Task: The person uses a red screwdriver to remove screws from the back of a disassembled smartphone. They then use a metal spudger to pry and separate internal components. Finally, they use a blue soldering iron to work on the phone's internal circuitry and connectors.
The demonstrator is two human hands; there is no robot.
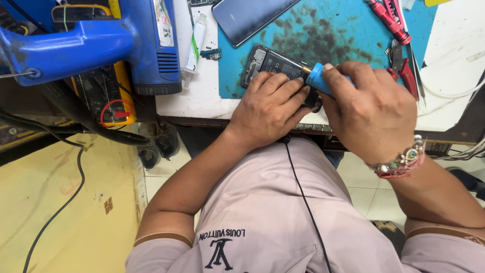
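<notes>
An opened black phone (270, 63) with its back cover off lies on a stained teal mat (323, 30) near the bench's front edge. My left hand (270, 108) lies flat across its lower part and holds it down. My right hand (371, 108), with a beaded bracelet at the wrist, grips a blue-handled tool (319, 78). The tool's brass tip touches the phone's right edge. A thin black cord (303, 194) runs from under my hands down over my shirt.
A blue heat gun (101, 38) sits in a stand at the left over a yellow-cased meter (108, 91). A dark phone panel (250, 15) lies at the back. Red-handled pliers (399, 35), tweezers and a small glue tube (196, 43) lie around the mat.
</notes>
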